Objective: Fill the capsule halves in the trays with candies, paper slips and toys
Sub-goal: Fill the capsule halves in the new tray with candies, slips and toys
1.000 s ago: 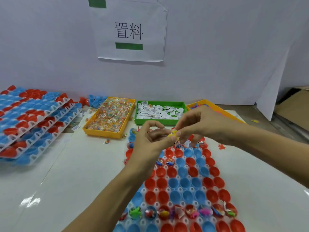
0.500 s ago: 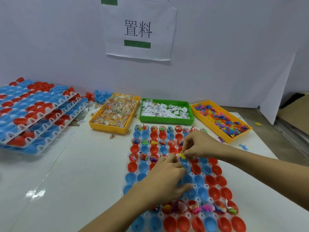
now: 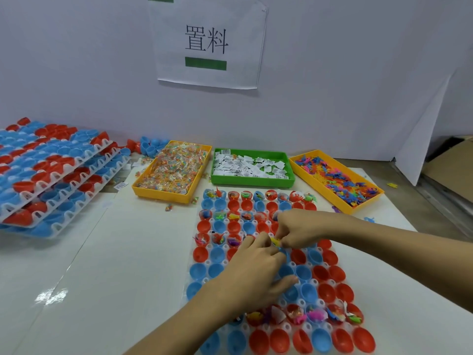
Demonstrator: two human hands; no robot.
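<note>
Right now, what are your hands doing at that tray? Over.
Right hand pinching yellow toy over mid tray. Left hand beside it, fingers on the toy too; its grip unclear. Several cups filled, many empty. Nothing in the way.

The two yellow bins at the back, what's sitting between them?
In the head view, a green bin of paper slips sits between the candy bin and the toy bin.

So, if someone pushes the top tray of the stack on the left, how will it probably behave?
The top tray would probably slide easily: it rests slanted on other trays, not flat. It looks like thin white plastic, so likely light and somewhat bendy. Its red and blue capsule halves appear to sit loosely, some tilted, so a hard push might tip them out.
</note>
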